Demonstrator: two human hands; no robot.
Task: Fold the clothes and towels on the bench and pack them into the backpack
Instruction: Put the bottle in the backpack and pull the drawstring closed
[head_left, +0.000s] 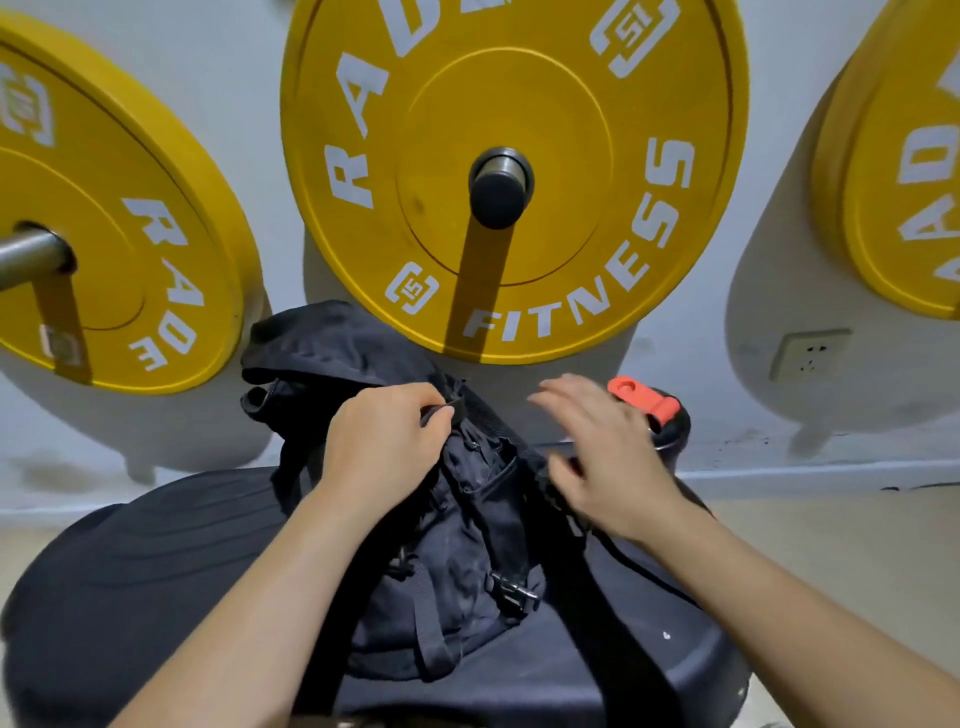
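A black backpack (452, 545) stands upright on the dark padded bench (145, 571), its straps and buckles facing me. My left hand (384, 441) grips a black strap or handle at the top of the backpack. Just right of the top, my right hand (602, 452) hovers with fingers spread and slightly blurred, holding nothing. A black fabric flap (332, 338) rises behind the backpack's top. No loose clothes or towels show on the bench.
Three yellow weight plates (519, 104) hang on pegs on the white wall close behind the bench. A dark container with an orange-red clip (644, 400) stands behind my right hand. A wall socket (810, 353) is at the right. Beige floor lies right of the bench.
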